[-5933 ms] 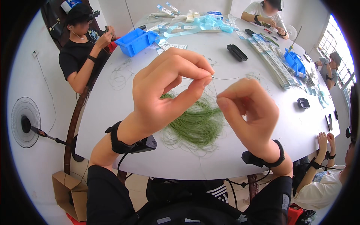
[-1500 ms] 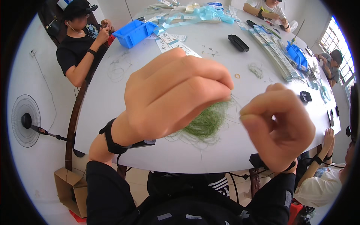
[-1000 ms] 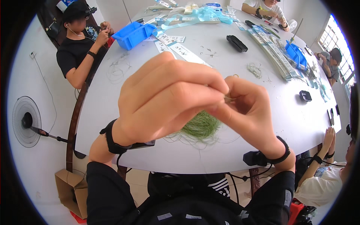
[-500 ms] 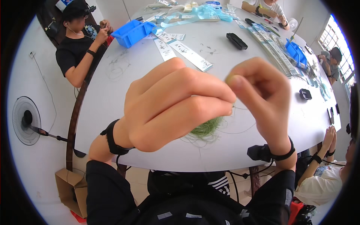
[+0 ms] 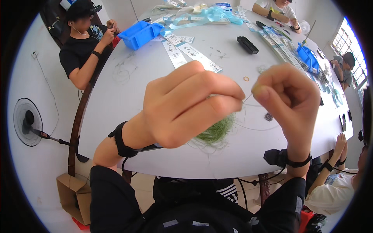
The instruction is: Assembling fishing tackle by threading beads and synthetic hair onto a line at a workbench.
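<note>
both hands are hovering raised above the surface (image 5: 128, 93), close to the camera. the left hand (image 5: 182, 106) is curling its fingers tight, thumb and forefinger pressing together at their tips on a thin thread (image 5: 247, 99) (barely visible, a fine pale line running between the two hands). the right hand (image 5: 289, 99) is also closing into a loose fist, thumb pad pressing against the forefinger; whether the thread reaches into that pinch i cannot tell. the green fibre bundle (image 5: 217, 132) is lying on the surface below and between the hands, mostly hiding behind the left hand, its strands fanning toward the near edge. a small ring (image 5: 246, 79) is lying farther off. a blue bin (image 5: 140, 34) is sitting well apart at the far side, near a seated person (image 5: 83, 50).
</note>
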The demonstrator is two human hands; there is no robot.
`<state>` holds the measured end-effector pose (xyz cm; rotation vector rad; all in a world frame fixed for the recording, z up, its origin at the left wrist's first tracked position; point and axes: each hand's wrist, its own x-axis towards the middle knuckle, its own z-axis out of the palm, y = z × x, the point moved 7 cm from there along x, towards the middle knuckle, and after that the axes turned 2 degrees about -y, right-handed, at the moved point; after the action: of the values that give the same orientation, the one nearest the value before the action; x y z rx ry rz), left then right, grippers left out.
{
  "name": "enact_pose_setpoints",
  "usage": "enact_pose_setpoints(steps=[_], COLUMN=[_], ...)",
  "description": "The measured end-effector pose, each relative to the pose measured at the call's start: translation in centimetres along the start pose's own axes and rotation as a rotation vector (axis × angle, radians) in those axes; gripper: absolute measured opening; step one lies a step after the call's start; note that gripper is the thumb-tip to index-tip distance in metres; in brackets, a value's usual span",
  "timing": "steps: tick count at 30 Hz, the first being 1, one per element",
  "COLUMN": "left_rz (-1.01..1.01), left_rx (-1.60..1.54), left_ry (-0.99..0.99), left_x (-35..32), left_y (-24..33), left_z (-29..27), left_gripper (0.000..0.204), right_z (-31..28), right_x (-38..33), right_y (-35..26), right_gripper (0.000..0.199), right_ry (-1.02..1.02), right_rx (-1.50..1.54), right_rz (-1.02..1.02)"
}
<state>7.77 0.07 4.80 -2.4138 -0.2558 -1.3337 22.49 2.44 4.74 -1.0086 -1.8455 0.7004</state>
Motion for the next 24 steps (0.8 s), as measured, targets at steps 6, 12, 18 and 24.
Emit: enact_pose_setpoints(steps=[6, 12, 18, 24], left_rz=[-0.077, -0.073, -0.029, -0.040], left_rx=[-0.069, 0.025, 0.053, 0.030], left_ry=[0.001, 0.041, -0.030, 0.015], left_x=[0.0, -0.4, 0.0, -0.3], left_y=[0.1, -1.5, -0.4, 0.1], left_z=[-0.6, -1.0, -0.3, -0.1], left_gripper=[0.023, 0.021, 0.022, 0.023], right_z=[3.0, 3.6, 0.9, 2.5], right_x=[1.5, 0.3, -0.2, 1.2], right_y=[3.6, 2.1, 0.1, 2.9], right_gripper=[0.014, 0.012, 0.010, 0.012], right_ry=[-0.058, -0.214, -0.009, 0.009], right_rx=[0.370, 0.246, 0.012, 0.336], right_rz=[0.013, 0.162, 0.011, 0.021])
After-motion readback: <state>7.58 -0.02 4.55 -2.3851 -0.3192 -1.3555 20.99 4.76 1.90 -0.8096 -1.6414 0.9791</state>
